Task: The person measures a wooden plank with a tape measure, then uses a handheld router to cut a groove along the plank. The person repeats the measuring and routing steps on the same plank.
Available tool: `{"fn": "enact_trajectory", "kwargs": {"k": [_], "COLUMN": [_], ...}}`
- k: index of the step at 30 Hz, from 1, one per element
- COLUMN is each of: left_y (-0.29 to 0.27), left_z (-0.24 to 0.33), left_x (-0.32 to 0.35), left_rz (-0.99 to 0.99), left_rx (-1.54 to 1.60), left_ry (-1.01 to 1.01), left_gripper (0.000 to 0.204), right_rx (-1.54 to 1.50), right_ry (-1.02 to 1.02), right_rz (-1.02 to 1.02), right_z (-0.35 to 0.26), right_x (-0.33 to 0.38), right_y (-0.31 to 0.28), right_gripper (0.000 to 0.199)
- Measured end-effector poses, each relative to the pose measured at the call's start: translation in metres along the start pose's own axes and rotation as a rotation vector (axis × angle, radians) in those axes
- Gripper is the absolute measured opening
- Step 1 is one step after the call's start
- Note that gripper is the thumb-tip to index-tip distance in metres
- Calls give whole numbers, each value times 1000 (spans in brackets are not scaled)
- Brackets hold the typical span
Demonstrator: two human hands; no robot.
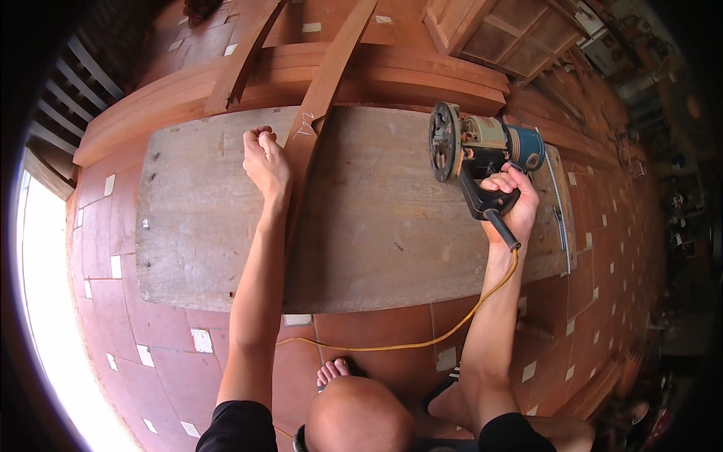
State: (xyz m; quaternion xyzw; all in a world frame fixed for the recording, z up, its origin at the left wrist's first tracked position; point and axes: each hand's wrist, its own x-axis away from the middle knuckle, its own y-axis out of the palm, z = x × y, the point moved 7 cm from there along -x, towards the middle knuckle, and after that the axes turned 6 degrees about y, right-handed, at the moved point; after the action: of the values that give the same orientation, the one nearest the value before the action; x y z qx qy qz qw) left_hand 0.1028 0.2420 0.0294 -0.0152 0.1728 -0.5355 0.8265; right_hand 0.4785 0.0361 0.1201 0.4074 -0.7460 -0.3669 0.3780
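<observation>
In my right hand (514,197) is a wood router (486,147), gripped by its black handle and held up over the right part of a worn wooden board (399,218). The router lies on its side in the air, its round black base facing left and its teal motor end to the right. From the handle a yellow cord (422,346) droops down and runs left. My left hand (266,162) is closed with the fingers curled in; whether anything small is inside is hidden. Right beside it, a long reddish wooden piece (307,135) with chalk marks and a small notch lies across the board.
Thick timber beams (422,83) lie behind the board, with another narrow strip (245,56) across them. A panelled wooden frame (512,34) stands at the back right. A steel ruler (559,207) lies along the board's right edge. Reddish tiles (181,377) surround the board.
</observation>
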Motion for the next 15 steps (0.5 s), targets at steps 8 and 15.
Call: {"fn": "enact_trajectory", "kwargs": {"k": [8, 15], "left_y": [6, -52], "left_z": [28, 33], "left_x": [10, 75], "left_rz": [-168, -319], "left_rx": [-192, -712], "left_ry": [184, 353], "left_gripper": [39, 81], "right_rx": [-216, 134], "right_ry": [30, 1], "right_rz": [59, 289], "right_z": [-11, -13], "right_x": [17, 41], "right_y": [-59, -65], "right_gripper": [10, 23]}}
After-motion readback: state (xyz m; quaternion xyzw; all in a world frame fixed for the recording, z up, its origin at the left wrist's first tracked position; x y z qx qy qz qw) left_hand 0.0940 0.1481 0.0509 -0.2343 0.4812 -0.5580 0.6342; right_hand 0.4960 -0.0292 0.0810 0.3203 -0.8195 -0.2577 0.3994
